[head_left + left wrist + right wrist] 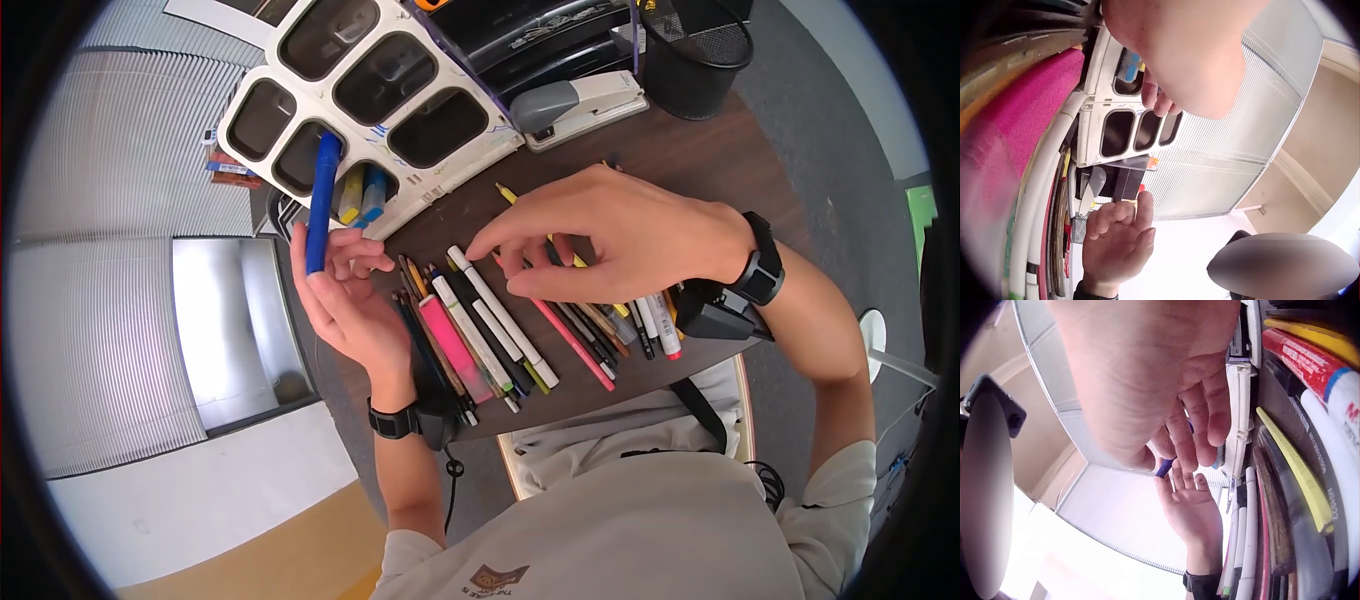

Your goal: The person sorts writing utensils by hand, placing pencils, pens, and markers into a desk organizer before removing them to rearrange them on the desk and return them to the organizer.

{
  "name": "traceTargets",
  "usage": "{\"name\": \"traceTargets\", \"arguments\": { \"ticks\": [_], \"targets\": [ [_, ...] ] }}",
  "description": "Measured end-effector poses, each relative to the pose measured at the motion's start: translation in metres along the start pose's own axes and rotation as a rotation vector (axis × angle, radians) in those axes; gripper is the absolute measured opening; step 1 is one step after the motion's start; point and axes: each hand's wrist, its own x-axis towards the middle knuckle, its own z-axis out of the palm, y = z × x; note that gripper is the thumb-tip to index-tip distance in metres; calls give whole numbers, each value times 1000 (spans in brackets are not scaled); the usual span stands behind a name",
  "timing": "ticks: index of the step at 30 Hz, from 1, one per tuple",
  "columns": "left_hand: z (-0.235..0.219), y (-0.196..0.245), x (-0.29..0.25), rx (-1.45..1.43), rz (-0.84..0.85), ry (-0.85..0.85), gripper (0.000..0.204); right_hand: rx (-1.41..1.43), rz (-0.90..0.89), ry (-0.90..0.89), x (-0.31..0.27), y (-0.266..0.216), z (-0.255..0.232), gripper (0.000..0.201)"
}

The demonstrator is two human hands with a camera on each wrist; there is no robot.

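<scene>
My left hand (352, 315) pinches the lower end of a blue marker (321, 205) between thumb and fingers. The marker stands nearly upright in the head view, its top overlapping a compartment of the white organizer (465, 172). Beside it, a yellow highlighter (351, 197) and a blue highlighter (374, 193) sit in another compartment. My right hand (630, 235) hovers above the laid-out pens, fingers loosely bent and nothing in them. Beneath and between the hands lie white markers (500, 315), a pink marker (447, 335) and a pink pencil (575, 345). In the left wrist view the blue marker is mostly hidden.
A grey and white stapler (580, 105) stands behind the right hand, with a black mesh cup (697, 70) farther right. Several pens and a red-and-white marker (1313, 359) lie under the right wrist. The dark table's (740, 150) front edge faces the person's lap.
</scene>
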Motion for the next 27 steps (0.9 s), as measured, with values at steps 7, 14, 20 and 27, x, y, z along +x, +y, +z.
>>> {"name": "traceTargets", "arguments": {
  "ticks": [7,14,20,27],
  "targets": [
    [2,2,5,-57,33,-90,69,-24,19,6,0,1,0,32],
    [5,-2,2,-84,81,-96,64,-21,26,15,-1,2,2,31],
    [-8,-14,-2,-8,-38,-229,28,-50,48,31,0,0,0,29],
    [10,-3,-10,248,-53,-498,16,-105,55,36,1,-1,-2,23]
  ]
}}
